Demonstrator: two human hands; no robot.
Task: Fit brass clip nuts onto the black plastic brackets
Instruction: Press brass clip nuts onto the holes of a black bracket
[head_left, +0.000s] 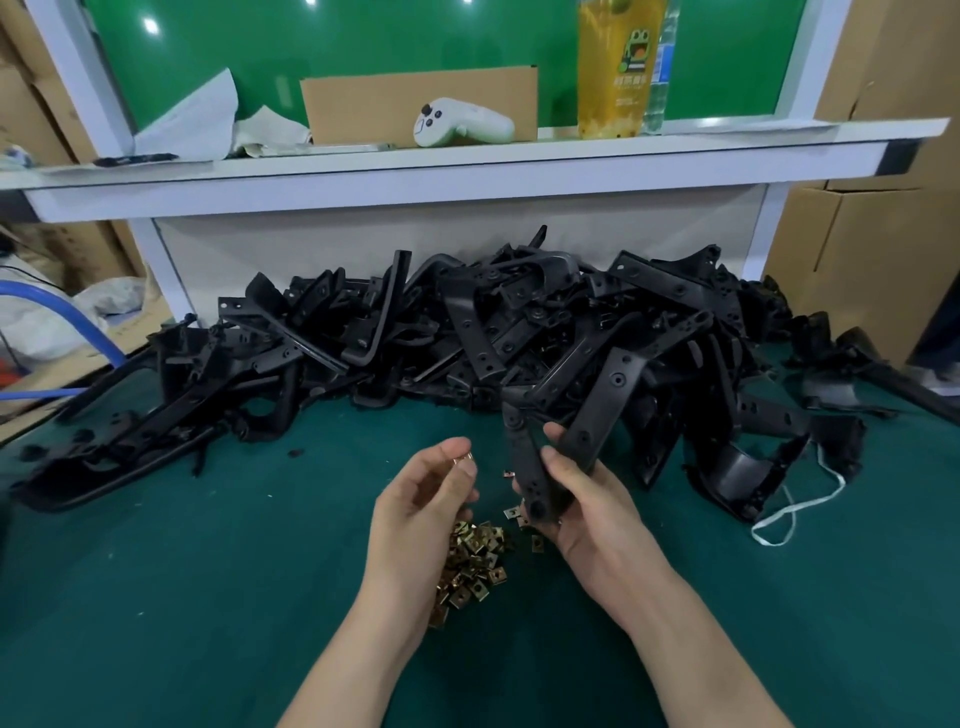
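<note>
Over the green mat, the left hand pinches a single brass clip nut between thumb and fingertips, just above the loose heap of clip nuts. The right hand is closed around a black plastic bracket, held just beside the nut. A big pile of black brackets lies behind, against the white shelf.

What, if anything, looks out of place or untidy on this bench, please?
A white game controller sits on the white shelf, unrelated to the work. A few brass clip nuts lie strayed from the main brass heap on the green mat.
</note>
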